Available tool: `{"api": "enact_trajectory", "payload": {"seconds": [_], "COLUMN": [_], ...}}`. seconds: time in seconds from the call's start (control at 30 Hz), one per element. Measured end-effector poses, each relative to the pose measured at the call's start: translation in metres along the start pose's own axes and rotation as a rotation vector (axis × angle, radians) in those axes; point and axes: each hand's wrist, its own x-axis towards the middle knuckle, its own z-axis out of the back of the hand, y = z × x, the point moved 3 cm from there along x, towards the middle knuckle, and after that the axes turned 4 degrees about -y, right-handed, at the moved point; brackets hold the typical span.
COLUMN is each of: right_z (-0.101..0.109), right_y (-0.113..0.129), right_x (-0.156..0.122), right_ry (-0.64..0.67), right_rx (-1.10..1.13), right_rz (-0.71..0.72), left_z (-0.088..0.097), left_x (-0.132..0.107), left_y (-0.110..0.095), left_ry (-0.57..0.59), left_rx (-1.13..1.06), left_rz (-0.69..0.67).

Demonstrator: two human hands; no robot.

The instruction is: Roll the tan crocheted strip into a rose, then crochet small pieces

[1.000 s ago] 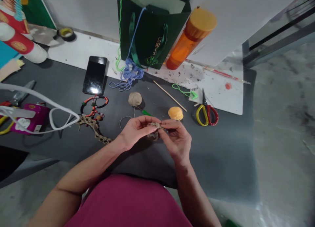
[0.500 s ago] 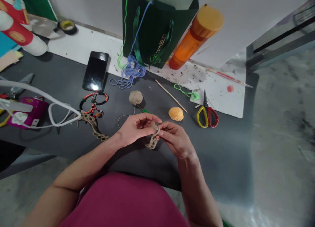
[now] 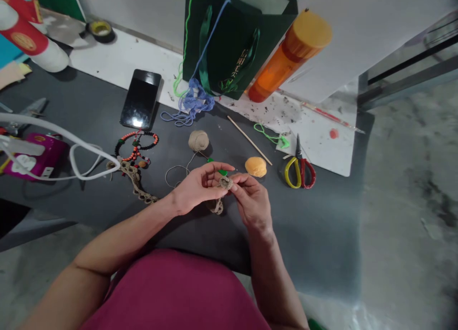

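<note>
Over the grey table [image 3: 315,234], head view, the left hand [image 3: 195,189] and right hand [image 3: 255,201] pinch a little beige crocheted piece [image 3: 226,182] with thumbs and fingers nearly closed, and a twine ball [image 3: 198,141], orange lump [image 3: 255,167] and scissors [image 3: 301,171] sit just beyond. To the left, a white cable [image 3: 93,153] gets in front of a purple box [image 3: 53,151] and one end of a crocheted strip [image 3: 132,175]. Left fingers half-hide some green thing [image 3: 222,172], the left wrist blocks the strip so can't tell if it joins up, and the dark green bag [image 3: 229,44] is cut off up top.

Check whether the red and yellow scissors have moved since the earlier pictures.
No, the scissors stayed put; their blades still lie over the white board.
</note>
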Motion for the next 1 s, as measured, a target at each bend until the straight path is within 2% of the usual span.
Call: {"api": "enact_trajectory", "payload": {"seconds": [0.27,0.47,0.6,0.77,0.87,1.0], "right_z": [-0.003,-0.003,-0.001,-0.005,-0.005,-0.002], "right_y": [0.008,0.01,0.01,0.011,0.01,0.008], "right_x": [-0.012,-0.017,-0.019,-0.02,-0.019,-0.016], "right_ry": [-0.192,-0.196,-0.181,-0.047,-0.094,-0.175], "right_rx": [-0.236,-0.425,-0.41,-0.326,-0.294,-0.354], "right_rz": [0.425,0.606,0.567,0.424,0.393,0.356], "left_z": [-0.006,-0.01,-0.01,-0.01,-0.008,-0.006], "left_x": [-0.003,-0.006,-0.007,-0.009,-0.009,-0.007], "left_y": [0.002,-0.001,-0.001,-0.003,-0.005,-0.005], "left_ry": [-0.104,-0.123,-0.116,-0.157,-0.197,-0.147], "left_rx": [0.09,0.108,0.142,0.206,0.278,0.205], "left_rz": [0.017,-0.097,-0.073,-0.112,-0.168,-0.072]}}
